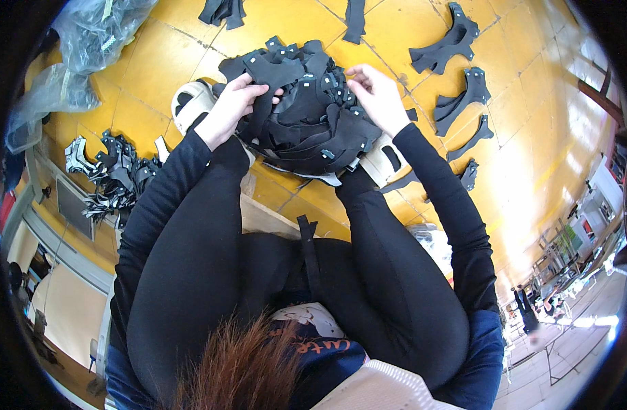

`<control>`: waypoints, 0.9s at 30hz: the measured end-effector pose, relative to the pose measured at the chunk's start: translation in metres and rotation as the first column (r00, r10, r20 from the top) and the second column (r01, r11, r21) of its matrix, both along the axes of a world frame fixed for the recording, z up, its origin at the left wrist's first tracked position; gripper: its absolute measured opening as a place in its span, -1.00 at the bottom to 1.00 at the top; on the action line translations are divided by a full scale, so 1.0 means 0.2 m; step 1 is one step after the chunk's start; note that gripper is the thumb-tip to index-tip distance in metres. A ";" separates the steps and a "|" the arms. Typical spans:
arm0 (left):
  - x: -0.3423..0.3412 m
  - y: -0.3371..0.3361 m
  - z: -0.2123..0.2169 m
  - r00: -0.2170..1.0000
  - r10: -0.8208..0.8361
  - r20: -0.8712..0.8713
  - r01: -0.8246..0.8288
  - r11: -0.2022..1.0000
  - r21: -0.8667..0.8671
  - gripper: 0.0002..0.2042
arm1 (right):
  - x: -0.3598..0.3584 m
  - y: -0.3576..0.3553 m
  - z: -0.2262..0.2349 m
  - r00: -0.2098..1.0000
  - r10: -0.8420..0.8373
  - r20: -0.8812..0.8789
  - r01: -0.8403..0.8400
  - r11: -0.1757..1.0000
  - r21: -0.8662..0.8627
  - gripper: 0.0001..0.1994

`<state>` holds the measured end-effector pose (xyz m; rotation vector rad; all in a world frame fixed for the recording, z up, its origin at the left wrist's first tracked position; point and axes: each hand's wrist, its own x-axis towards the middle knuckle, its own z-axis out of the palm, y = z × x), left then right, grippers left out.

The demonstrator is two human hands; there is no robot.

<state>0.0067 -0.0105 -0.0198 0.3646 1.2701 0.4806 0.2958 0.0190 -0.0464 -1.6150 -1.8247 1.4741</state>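
Observation:
In front of me, between my feet, lies a big heap of black cut fabric pieces (293,137) with small pale stickers on them. My left hand (233,109) is closed on one curved black fabric piece (262,113) at the heap's left side, thumb on top and fingertips showing past its edge. At the heap's upper right edge is my right hand (378,99), fingers loosely bent and apart, with nothing visible in them. The underside of the heap is hidden.
Small stacks of black pieces (462,99) lie on the yellow tiled floor (518,130) to the right, others at the far side. A black-and-white pile (112,171) sits at left, below clear plastic bags (98,41). My white shoes (190,102) flank the heap.

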 end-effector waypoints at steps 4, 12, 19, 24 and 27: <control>0.00 -0.02 -0.02 0.998 -0.057 0.028 0.057 0.998 0.017 -0.74 | -0.07 0.06 0.04 0.999 0.040 -0.035 -0.039 0.999 0.026 -0.78; -0.02 -0.03 -0.04 0.912 -0.379 0.159 0.342 0.914 0.217 -0.67 | -0.12 0.03 0.04 0.992 0.095 0.083 -0.097 0.995 0.024 -0.82; 0.06 -0.16 -0.12 0.828 -0.538 0.160 0.478 0.825 0.301 -0.69 | -0.02 -0.05 0.00 1.000 -0.001 -0.010 -0.001 0.994 -0.114 -0.85; 0.04 -0.07 -0.05 0.655 -0.643 -0.398 0.756 0.566 0.330 -0.69 | -0.01 -0.07 -0.01 0.998 -0.055 -0.036 0.049 0.987 -0.156 -0.85; 0.03 -0.03 -0.02 0.584 -0.292 -0.758 0.809 0.292 0.511 -0.60 | -0.01 -0.08 -0.03 0.995 -0.085 -0.056 0.076 0.985 -0.157 -0.85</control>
